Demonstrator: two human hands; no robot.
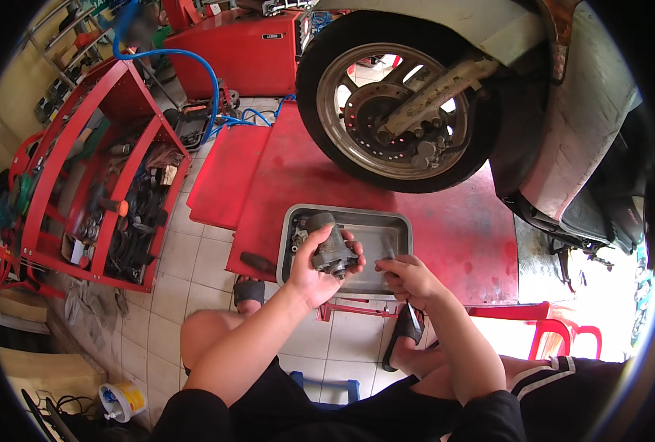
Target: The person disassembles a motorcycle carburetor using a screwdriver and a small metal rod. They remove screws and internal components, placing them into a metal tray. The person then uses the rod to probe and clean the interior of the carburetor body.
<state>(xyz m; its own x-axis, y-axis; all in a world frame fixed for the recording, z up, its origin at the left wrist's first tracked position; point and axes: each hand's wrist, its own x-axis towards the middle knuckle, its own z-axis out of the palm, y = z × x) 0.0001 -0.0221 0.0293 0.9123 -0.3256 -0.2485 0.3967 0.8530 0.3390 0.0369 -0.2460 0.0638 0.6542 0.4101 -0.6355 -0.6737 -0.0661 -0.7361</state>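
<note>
My left hand is closed around a dull metal cylindrical part with a flanged end, held over the left side of a steel tray. Small metal parts lie in the tray's left end, partly hidden. To the right, my right hand is closed on a slim silver tool; its upper end is blurred. A dark-handled tool lies left of the tray on the red platform.
A motorbike front wheel stands just beyond the tray. Red tool cart at left, red cabinet behind, blue hose, red stool at right, white bucket lower left.
</note>
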